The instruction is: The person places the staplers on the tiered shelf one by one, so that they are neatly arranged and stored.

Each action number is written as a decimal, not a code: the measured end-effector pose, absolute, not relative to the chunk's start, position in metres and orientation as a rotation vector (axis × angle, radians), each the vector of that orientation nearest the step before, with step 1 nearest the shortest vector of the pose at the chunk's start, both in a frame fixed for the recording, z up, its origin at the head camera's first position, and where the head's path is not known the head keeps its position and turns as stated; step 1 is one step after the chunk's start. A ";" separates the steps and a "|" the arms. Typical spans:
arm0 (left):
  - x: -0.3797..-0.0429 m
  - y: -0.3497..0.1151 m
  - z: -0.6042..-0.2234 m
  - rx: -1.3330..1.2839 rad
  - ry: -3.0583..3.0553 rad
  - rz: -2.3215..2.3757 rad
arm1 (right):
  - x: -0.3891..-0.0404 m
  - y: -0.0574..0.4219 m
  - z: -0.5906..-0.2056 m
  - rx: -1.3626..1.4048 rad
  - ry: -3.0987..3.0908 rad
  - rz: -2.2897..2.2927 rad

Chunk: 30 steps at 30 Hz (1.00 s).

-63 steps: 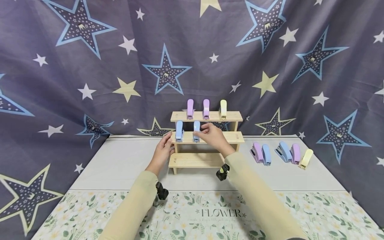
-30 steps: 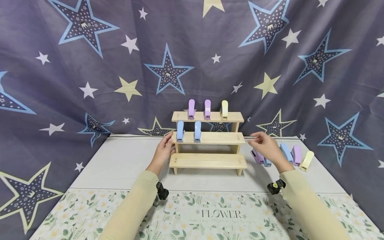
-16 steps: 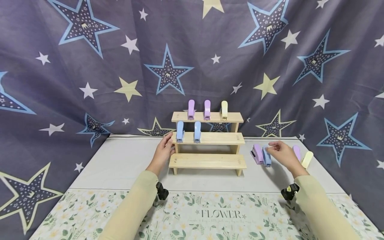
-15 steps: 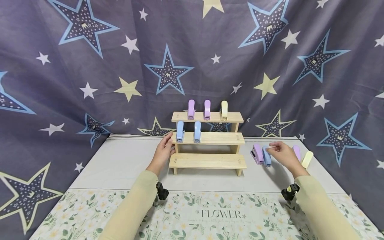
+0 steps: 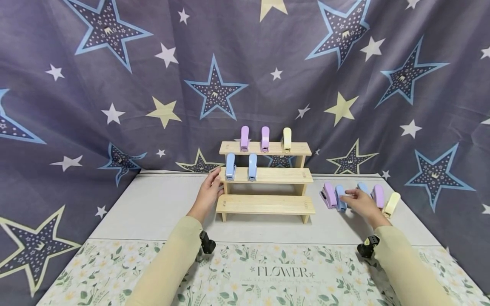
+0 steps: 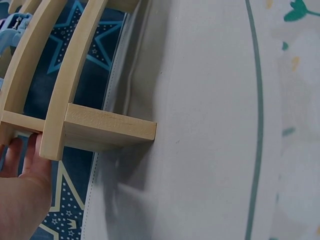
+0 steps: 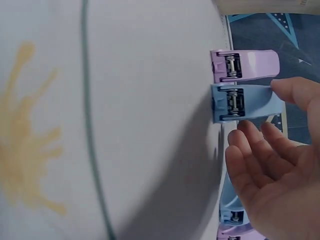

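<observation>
Starry fabric (image 5: 289,46) is hanging behind a white table (image 5: 153,204), and a floral cloth (image 5: 95,272) is covering the near part. From my remote seat I am watching a wooden rack (image 5: 264,205) standing mid-table. Two purple staplers (image 5: 244,138) and a yellow one (image 5: 286,139) are standing on its top tier; two blue ones (image 5: 252,165) are occupying the left half of the middle tier.

On the left, I am seeing the left hand (image 5: 206,197) touching the rack's left end, its fingers staying fairly straight and partly hiding behind the wood.

The right hand (image 5: 361,203) is reaching over the table, right of the rack, at a blue stapler (image 5: 339,198) that is sitting just beside a purple stapler (image 5: 328,196). Its thumb tip is overlapping one edge of the blue stapler, while the loosely bent fingers are lying parted on the other side, not closing round it. Beyond that hand, another blue stapler (image 5: 362,186), a purple one (image 5: 378,196) and a yellow one (image 5: 391,204) are sitting in a row.
</observation>
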State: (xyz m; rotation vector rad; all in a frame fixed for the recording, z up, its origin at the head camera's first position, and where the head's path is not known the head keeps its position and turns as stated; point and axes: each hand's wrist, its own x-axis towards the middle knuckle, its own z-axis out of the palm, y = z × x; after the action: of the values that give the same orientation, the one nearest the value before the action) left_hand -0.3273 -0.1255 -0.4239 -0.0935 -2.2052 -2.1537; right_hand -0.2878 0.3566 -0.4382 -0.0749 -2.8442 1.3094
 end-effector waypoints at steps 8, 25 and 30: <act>-0.326 -0.124 -0.423 -0.093 -2.191 -2.155 | -0.288 0.354 -0.444 -0.092 -2.864 1.380; -0.325 -0.124 -0.424 -0.085 -2.185 -2.147 | -0.284 0.355 -0.439 -0.047 -2.862 1.298; -0.325 -0.124 -0.424 -0.091 -2.180 -2.147 | -0.279 0.353 -0.426 0.035 -2.824 1.234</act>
State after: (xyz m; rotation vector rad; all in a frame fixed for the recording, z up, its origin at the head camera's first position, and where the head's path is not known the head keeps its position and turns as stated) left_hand -0.3250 -0.1243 -0.4239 -0.0911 -2.1802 -2.1469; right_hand -0.2789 0.3526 -0.4261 0.0352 -2.8238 1.2343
